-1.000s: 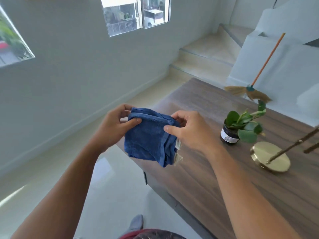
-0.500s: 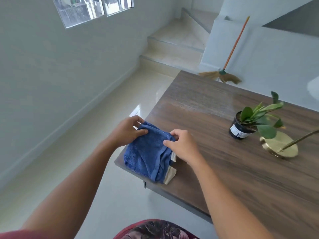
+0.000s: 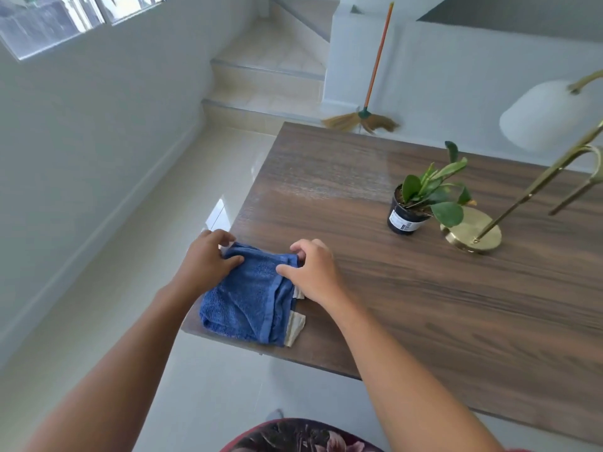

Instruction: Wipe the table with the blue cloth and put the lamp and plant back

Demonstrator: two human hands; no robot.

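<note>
A folded blue cloth (image 3: 251, 301) lies on the near left corner of the wooden table (image 3: 424, 288), partly over the edge. My left hand (image 3: 208, 259) pinches its far left corner and my right hand (image 3: 313, 272) pinches its far right corner. A small green plant in a black pot (image 3: 408, 216) stands on the table to the right. Just beside it is a lamp with a round brass base (image 3: 471, 234), a slanted brass stem and a white shade (image 3: 548, 114).
A broom (image 3: 365, 119) with an orange handle leans on the white wall behind the table's far edge. Steps (image 3: 267, 76) rise at the back left. Glossy floor tiles lie left of and below the table.
Both hands have lowered the blue cloth from the air onto the table's near left corner, keeping hold of it. The view has tilted down and the lamp shade has come into sight.
</note>
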